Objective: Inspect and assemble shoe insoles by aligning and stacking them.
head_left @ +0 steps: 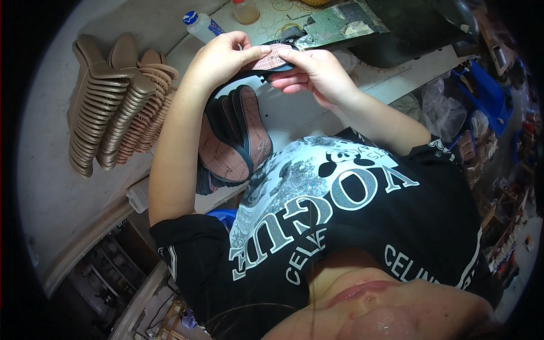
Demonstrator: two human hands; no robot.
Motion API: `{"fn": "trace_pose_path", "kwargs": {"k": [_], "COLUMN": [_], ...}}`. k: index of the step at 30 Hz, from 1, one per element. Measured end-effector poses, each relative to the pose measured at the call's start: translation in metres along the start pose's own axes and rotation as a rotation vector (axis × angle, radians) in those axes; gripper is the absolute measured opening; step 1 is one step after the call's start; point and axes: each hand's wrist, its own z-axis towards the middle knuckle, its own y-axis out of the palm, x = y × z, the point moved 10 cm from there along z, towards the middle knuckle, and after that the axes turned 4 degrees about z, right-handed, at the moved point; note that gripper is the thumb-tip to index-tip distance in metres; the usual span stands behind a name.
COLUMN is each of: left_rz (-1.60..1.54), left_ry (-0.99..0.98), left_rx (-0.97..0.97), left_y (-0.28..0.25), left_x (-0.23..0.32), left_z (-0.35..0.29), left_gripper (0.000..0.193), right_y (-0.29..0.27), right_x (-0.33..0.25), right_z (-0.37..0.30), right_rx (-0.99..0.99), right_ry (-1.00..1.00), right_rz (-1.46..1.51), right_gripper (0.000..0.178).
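Left hand (224,61) and right hand (324,72) both pinch one sole (268,59); judged mid-work. Near pile (228,157): done or waiting, cannot tell.

1 view: L head cam, wide fisheye, aimed steeply down from v. close over wearer's torso (340,226), twd. near edge of table (286,110).

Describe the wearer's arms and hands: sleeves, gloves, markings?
Left hand and right hand are both bare, no gloves; no rings, watches or bracelets visible. Forearms bare too, no cables seen on them. Short black sleeves: left sleeve and right sleeve each carry white markings near the cuff.
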Motion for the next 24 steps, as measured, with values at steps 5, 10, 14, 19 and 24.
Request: {"fn": "trace_pose_path", "kwargs": {"k": [5, 10, 14, 19, 24], "left_rz": [-0.095, -0.247, -0.344, -0.435, -0.511], "left_ry": [-0.126, -0.196, -0.254, -0.317, -0.282], "left_rx": [-0.019, -0.058, -0.111, -0.142, -0.124], "left_y": [0.013, 0.026, 0.037, 0.043, 0.044], "left_x": [0.001, -0.012, -0.005, 0.001, -0.004], "left_z": [-0.014, -0.016, -0.024, -0.033, -0.03], "left_gripper": [0.035, 0.039, 0.041, 0.048, 0.049], "right_y": [-0.001, 0.004, -0.009, -0.025, -0.028], "right_x": [-0.005, -0.007, -0.006, -0.012, -0.019], "right_z": [0.0, 0.0, 0.005, -0.006, -0.061], "right_rx": [-0.032, -0.084, -0.055, -0.147, -0.407], "right_ry": [-0.018, 0.002, -0.021, 0.039, 0.148], "right_rz": [-0.029, -0.067, -0.041, -0.224, -0.48], "right_gripper": [0.036, 0.035, 0.027, 0.027, 0.033]}}
